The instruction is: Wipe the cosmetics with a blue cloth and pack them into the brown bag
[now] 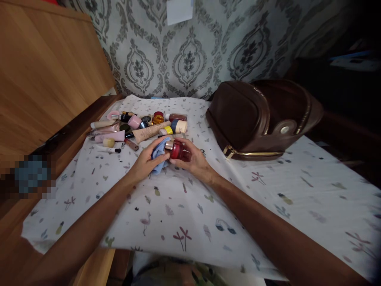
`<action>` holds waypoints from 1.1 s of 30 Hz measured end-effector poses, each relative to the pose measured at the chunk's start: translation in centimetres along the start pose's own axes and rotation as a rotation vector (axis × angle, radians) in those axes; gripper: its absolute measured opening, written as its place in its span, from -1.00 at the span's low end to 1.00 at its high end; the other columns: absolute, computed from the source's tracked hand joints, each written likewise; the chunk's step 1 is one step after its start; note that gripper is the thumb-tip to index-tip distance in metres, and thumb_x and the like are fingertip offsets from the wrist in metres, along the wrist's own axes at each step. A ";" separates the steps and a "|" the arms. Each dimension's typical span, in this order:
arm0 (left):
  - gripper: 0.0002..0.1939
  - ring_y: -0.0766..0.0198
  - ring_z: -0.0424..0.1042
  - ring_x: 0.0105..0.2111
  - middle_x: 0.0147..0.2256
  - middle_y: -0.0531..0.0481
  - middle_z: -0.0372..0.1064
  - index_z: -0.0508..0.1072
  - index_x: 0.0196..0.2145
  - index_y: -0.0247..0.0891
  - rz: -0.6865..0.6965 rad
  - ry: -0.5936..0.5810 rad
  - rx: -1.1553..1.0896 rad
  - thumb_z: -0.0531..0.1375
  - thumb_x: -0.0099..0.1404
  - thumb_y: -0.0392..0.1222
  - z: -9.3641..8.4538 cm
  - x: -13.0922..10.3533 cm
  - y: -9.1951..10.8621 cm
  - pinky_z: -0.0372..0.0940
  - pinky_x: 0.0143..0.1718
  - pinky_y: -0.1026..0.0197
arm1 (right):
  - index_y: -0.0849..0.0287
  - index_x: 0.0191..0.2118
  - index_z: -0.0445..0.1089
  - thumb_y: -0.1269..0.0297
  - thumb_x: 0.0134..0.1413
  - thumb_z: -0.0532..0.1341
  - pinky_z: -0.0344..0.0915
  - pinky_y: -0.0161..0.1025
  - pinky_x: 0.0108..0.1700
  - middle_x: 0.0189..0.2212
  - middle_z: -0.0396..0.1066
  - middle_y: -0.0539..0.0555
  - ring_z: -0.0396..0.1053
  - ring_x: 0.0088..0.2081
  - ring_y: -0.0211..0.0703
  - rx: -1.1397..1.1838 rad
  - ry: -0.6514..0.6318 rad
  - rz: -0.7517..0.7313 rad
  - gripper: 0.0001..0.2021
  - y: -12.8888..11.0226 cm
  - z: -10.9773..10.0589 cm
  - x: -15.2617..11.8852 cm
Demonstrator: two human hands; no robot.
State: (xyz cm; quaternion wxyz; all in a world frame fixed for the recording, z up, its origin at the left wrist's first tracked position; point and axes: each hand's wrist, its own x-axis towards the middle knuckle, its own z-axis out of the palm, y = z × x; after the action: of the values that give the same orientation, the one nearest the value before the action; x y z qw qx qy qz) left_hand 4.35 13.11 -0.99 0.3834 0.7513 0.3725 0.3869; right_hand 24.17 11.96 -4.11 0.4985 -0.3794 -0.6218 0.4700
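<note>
Above the middle of the printed cloth, my right hand (195, 159) is closed around a red jar (176, 149) lying on its side, its shiny metallic cap pointing left. My left hand (146, 159) grips a blue cloth (159, 153), which is pressed against the capped end of the jar. Just beyond my hands lies a pile of cosmetics: a beige tube (151, 132), a pink jar (135, 122), an amber jar with a red lid (158, 118), and a cream bottle with a dark cap (179, 126).
A large brown leather bag (258, 119) with gold zippers stands at the right back. The white patterned cloth (166, 222) covers the table. A wooden panel (50, 67) rises at the left, and a patterned wall (190, 51) closes off the back.
</note>
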 end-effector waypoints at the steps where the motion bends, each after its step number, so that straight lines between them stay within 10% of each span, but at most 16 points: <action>1: -0.42 0.09 0.29 0.23 0.24 -0.07 0.30 0.30 0.25 -0.15 -0.001 0.001 -0.002 0.23 0.32 0.00 0.0 0.0 0.0 0.16 0.28 0.06 | 0.02 0.19 0.20 0.02 -0.10 0.43 0.48 -0.01 -0.05 0.02 0.40 0.12 0.49 -0.13 -0.07 -0.005 -0.001 -0.004 -0.27 0.0 0.0 0.0; 17: -0.61 0.16 0.36 0.15 0.14 -0.05 0.39 0.39 0.20 -0.01 0.258 0.041 0.167 0.08 0.46 -0.06 0.1 -0.1 -0.1 0.24 0.21 0.09 | 0.08 0.01 0.29 -0.03 -0.10 0.43 0.32 -0.28 -0.52 -0.26 0.41 0.01 0.41 -0.48 -0.24 0.094 0.060 0.117 -0.42 -1.2 0.3 -0.1; 33: -0.73 0.10 0.34 0.19 0.10 -0.11 0.43 0.60 -0.05 -0.06 0.356 0.060 0.059 0.14 0.42 -0.23 -0.2 0.0 0.1 0.24 0.22 -0.03 | 0.16 -0.18 0.46 -0.04 0.01 0.34 0.18 -0.32 -0.57 -0.41 0.51 0.07 0.40 -0.55 -0.24 0.546 0.019 0.310 -0.62 -2.0 0.1 0.3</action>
State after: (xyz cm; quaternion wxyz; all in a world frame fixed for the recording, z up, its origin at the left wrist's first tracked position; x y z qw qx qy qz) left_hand 4.22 13.07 -0.79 0.2751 0.8045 0.2561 0.4600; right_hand 24.04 11.66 -2.14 0.5100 -0.3262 -0.4029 0.6865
